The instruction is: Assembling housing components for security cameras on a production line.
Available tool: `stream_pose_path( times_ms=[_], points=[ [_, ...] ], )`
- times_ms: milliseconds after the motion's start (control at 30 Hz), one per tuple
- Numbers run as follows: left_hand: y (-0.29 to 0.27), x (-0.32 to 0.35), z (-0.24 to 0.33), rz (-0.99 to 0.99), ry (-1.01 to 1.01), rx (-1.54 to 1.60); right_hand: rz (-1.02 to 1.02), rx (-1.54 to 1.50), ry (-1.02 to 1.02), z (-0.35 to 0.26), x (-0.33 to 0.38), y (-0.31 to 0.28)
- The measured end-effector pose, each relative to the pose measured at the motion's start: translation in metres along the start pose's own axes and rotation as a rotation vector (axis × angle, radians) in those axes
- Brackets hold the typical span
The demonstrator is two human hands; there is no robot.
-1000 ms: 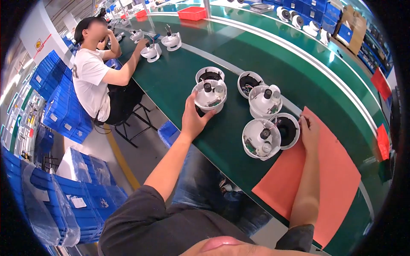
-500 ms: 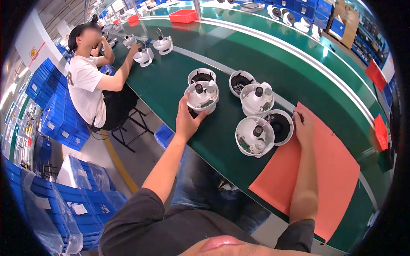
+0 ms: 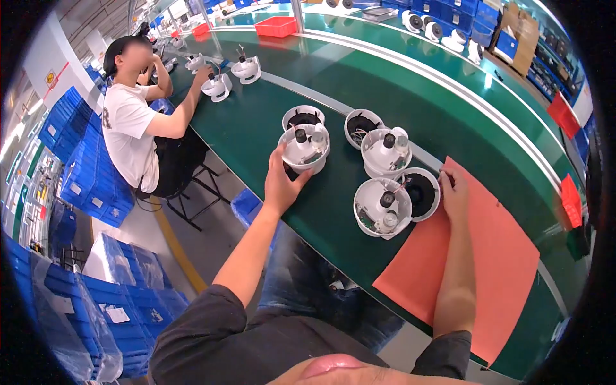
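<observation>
Head view. I read the left forearm [image 3: 247, 256] as extended forward from the lower edge, elbow slightly bent, wrist roughly in line. The left hand [image 3: 281, 187] curves in a wide C around the near-left side of a round white plastic housing [image 3: 301, 152], which carries a black cylinder and a clear dome-shaped part. Its fingers lie along the left flank, the thumb across the near edge; I log it as clasping the housing between thumb and fingers. The housing sits at the left of the group, over the green-topped bench [image 3: 340, 212], just in front of a white-rimmed bowl with a black interior [image 3: 303, 118].

The right forearm [image 3: 457, 269] runs up more steeply, over a flat orange-red sheet [image 3: 504, 256]. The right hand [image 3: 457, 192] is at the sheet's far-left corner, fingers loosely bent, back of the hand partly facing me. I cannot tell whether the fingertips pinch anything. They are just beside the rim of a second black-lined white bowl [image 3: 421, 196], contact unclear to me.

Left of that bowl, against it, is a near white housing with a green circuit board [image 3: 366, 204]. Behind stands a middle white housing [image 3: 378, 154], with a third black-lined bowl [image 3: 360, 123] at its far-left side. The two hands are well apart, these parts between them.
</observation>
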State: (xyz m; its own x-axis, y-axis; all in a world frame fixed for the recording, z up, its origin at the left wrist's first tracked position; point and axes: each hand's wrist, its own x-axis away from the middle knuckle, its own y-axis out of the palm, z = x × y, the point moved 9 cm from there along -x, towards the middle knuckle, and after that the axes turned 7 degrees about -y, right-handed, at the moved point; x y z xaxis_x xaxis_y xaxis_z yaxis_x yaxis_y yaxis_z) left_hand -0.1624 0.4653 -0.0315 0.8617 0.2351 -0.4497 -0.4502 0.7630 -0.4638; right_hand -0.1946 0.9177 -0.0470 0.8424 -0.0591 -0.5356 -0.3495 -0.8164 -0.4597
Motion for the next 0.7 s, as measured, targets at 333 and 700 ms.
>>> stream_pose_path(
  times_ms=[333,700],
  points=[
    [-0.004,0.002,0.002,0.016,0.0,-0.066,-0.049,-0.032,0.093,0.011,0.001,0.004],
    [-0.005,0.001,0.006,0.041,0.034,-0.095,-0.025,-0.004,0.078,0.002,0.001,-0.001]
  ],
)
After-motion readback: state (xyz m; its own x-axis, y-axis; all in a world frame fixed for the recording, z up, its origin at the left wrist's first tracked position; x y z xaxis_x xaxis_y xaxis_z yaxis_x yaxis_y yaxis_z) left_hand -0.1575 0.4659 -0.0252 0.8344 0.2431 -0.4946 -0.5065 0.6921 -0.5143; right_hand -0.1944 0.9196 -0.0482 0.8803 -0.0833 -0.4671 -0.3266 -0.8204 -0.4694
